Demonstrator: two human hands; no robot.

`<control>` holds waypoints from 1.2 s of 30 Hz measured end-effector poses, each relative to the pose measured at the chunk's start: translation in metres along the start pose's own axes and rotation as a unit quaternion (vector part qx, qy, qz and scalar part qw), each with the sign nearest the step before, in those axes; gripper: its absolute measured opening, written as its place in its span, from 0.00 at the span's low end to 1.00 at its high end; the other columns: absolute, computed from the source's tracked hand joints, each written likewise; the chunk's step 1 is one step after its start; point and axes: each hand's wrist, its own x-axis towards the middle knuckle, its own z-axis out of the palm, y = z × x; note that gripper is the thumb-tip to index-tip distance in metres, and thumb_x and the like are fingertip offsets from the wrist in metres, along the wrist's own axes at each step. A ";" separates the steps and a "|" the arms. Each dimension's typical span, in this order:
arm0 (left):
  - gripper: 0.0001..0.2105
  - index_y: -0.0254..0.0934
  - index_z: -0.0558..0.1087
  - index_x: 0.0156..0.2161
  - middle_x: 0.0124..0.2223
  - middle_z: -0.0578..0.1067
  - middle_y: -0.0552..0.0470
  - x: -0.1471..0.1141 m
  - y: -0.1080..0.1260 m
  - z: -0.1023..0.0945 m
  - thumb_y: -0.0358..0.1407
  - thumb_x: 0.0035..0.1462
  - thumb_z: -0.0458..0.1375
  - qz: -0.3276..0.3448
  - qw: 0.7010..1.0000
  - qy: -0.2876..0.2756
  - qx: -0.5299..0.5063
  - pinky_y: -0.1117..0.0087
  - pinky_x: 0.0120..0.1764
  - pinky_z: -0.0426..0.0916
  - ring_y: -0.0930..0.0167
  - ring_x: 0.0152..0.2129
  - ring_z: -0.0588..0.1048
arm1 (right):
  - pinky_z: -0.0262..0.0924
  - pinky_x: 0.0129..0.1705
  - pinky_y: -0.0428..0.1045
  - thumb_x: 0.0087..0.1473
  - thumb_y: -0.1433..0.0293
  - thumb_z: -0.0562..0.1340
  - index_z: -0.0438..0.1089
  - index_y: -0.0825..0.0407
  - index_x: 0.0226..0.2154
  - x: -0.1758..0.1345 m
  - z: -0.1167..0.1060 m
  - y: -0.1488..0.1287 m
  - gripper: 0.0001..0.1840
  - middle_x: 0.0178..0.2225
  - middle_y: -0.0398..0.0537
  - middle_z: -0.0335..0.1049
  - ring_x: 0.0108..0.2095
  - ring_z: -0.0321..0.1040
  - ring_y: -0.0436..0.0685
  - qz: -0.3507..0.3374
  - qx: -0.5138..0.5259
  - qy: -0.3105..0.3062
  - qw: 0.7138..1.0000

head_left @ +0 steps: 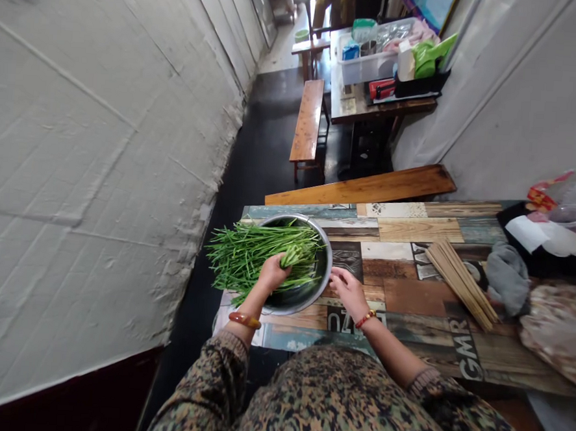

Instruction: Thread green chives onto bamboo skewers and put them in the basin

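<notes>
A round metal bowl (327,270) stands at the left end of the patchwork-patterned table, heaped with long green chives (237,251). Their leaf tips hang out past the bowl's left side. My left hand (272,273) is closed around a bunch of chives, the pale cut ends pointing up and right over the bowl. Just outside the right rim is my right hand (350,292), its fingers partly spread and nothing seen in them. Those fingertips are at or very near the rim; whether they touch it I cannot tell.
Thin wooden sticks (462,285) lie on the table to the right, beside a grey crumpled bag (507,278) and a pale, bulky bag (559,329). Beyond the table are benches (307,120) and another table with a plastic bin (365,70). A white wall (102,132) runs along the left.
</notes>
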 end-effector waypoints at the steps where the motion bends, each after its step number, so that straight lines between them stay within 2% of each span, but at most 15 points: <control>1: 0.06 0.35 0.74 0.34 0.32 0.74 0.53 0.000 0.000 -0.006 0.33 0.51 0.56 -0.003 1.000 0.011 -0.014 0.72 0.36 0.65 0.71 0.30 0.72 | 0.71 0.35 0.51 0.54 0.58 0.56 0.69 0.51 0.46 0.000 0.004 -0.003 0.21 0.43 0.51 0.75 0.36 0.75 0.56 -0.009 0.004 -0.011 1.000; 4: 0.07 0.34 0.73 0.32 0.28 0.73 0.54 -0.002 0.000 -0.021 0.35 0.49 0.59 -0.002 0.994 0.061 -0.089 0.73 0.33 0.65 0.72 0.27 0.71 | 0.71 0.39 0.52 0.54 0.61 0.56 0.70 0.50 0.46 -0.003 0.020 -0.006 0.19 0.42 0.51 0.76 0.38 0.75 0.56 -0.038 0.004 -0.061 0.997; 7: 0.08 0.34 0.74 0.32 0.27 0.74 0.54 -0.007 0.004 -0.031 0.36 0.45 0.61 -0.001 0.974 0.098 -0.206 0.72 0.34 0.66 0.71 0.28 0.72 | 0.69 0.46 0.54 0.53 0.64 0.57 0.71 0.50 0.45 -0.004 0.037 -0.006 0.17 0.42 0.50 0.76 0.41 0.74 0.56 -0.076 -0.016 -0.098 0.992; 9: 0.10 0.34 0.74 0.34 0.28 0.75 0.53 -0.012 0.008 -0.036 0.38 0.46 0.62 -0.006 0.964 0.102 -0.245 0.71 0.35 0.67 0.70 0.30 0.73 | 0.67 0.49 0.54 0.53 0.65 0.58 0.71 0.50 0.45 -0.001 0.048 -0.007 0.17 0.42 0.50 0.76 0.42 0.73 0.55 -0.091 -0.024 -0.106 0.990; 12: 0.12 0.33 0.75 0.35 0.29 0.75 0.52 -0.018 0.013 -0.040 0.39 0.46 0.62 -0.013 0.961 0.095 -0.260 0.71 0.35 0.68 0.70 0.30 0.73 | 0.65 0.51 0.53 0.52 0.67 0.59 0.70 0.50 0.47 0.010 0.068 -0.010 0.18 0.44 0.49 0.75 0.44 0.72 0.55 -0.072 -0.018 -0.106 0.992; 14: 0.12 0.32 0.74 0.35 0.29 0.75 0.52 -0.021 0.015 -0.041 0.39 0.47 0.63 -0.015 0.960 0.089 -0.266 0.72 0.34 0.67 0.71 0.29 0.73 | 0.66 0.49 0.53 0.51 0.67 0.60 0.69 0.49 0.48 0.019 0.084 -0.012 0.19 0.44 0.49 0.75 0.43 0.72 0.55 -0.055 -0.015 -0.104 0.993; 17: 0.12 0.32 0.73 0.34 0.29 0.75 0.52 -0.023 0.015 -0.042 0.40 0.47 0.63 -0.014 0.957 0.080 -0.280 0.72 0.33 0.67 0.72 0.27 0.72 | 0.69 0.41 0.52 0.50 0.66 0.60 0.70 0.49 0.45 0.029 0.106 -0.015 0.17 0.41 0.48 0.76 0.38 0.73 0.55 -0.047 -0.010 -0.106 0.993; 20: 0.13 0.32 0.73 0.34 0.31 0.75 0.51 -0.024 0.014 -0.043 0.41 0.47 0.64 -0.004 0.953 0.063 -0.296 0.72 0.34 0.68 0.72 0.28 0.73 | 0.69 0.33 0.49 0.53 0.62 0.57 0.72 0.50 0.40 0.032 0.119 -0.020 0.14 0.35 0.45 0.76 0.33 0.73 0.54 -0.048 0.008 -0.113 0.992; 25: 0.13 0.32 0.73 0.38 0.36 0.77 0.49 -0.021 0.014 -0.042 0.38 0.48 0.63 0.037 0.966 0.015 -0.255 0.72 0.37 0.68 0.71 0.32 0.73 | 0.68 0.31 0.47 0.54 0.57 0.56 0.74 0.52 0.33 0.038 0.114 -0.035 0.18 0.29 0.45 0.75 0.30 0.72 0.54 -0.064 0.017 -0.101 0.993; 27: 0.16 0.32 0.72 0.42 0.40 0.77 0.48 -0.018 0.014 -0.042 0.36 0.47 0.63 0.070 0.970 -0.002 -0.233 0.71 0.41 0.68 0.70 0.35 0.74 | 0.67 0.31 0.47 0.53 0.58 0.58 0.75 0.53 0.35 0.044 0.105 -0.040 0.17 0.30 0.46 0.76 0.30 0.72 0.54 -0.073 0.013 -0.099 0.992; 29: 0.18 0.33 0.72 0.45 0.42 0.76 0.48 -0.014 0.013 -0.043 0.33 0.47 0.63 0.087 0.972 -0.009 -0.218 0.71 0.42 0.68 0.70 0.36 0.74 | 0.68 0.32 0.47 0.53 0.60 0.58 0.73 0.52 0.42 0.051 0.095 -0.042 0.18 0.33 0.46 0.76 0.31 0.73 0.54 -0.077 0.018 -0.102 0.992; 32: 0.12 0.33 0.73 0.39 0.34 0.76 0.52 -0.008 0.009 -0.046 0.33 0.46 0.62 0.051 0.976 0.007 -0.210 0.74 0.35 0.67 0.72 0.30 0.73 | 0.68 0.36 0.48 0.59 0.65 0.52 0.66 0.50 0.54 0.061 0.079 -0.038 0.22 0.40 0.48 0.76 0.37 0.74 0.53 -0.106 -0.091 -0.088 0.986; 34: 0.07 0.33 0.72 0.31 0.27 0.73 0.55 -0.006 0.006 -0.050 0.35 0.46 0.63 0.013 0.977 0.023 -0.212 0.75 0.31 0.65 0.74 0.25 0.70 | 0.66 0.44 0.51 0.60 0.68 0.51 0.67 0.49 0.53 0.063 0.073 -0.031 0.20 0.44 0.49 0.75 0.42 0.72 0.54 -0.130 -0.206 -0.077 0.967; 36: 0.09 0.34 0.70 0.27 0.24 0.71 0.57 -0.004 0.005 -0.053 0.37 0.45 0.64 -0.002 0.974 0.025 -0.225 0.75 0.29 0.64 0.74 0.23 0.69 | 0.62 0.50 0.52 0.57 0.71 0.56 0.71 0.49 0.47 0.062 0.075 -0.024 0.16 0.45 0.50 0.74 0.46 0.70 0.55 -0.142 -0.278 -0.086 0.946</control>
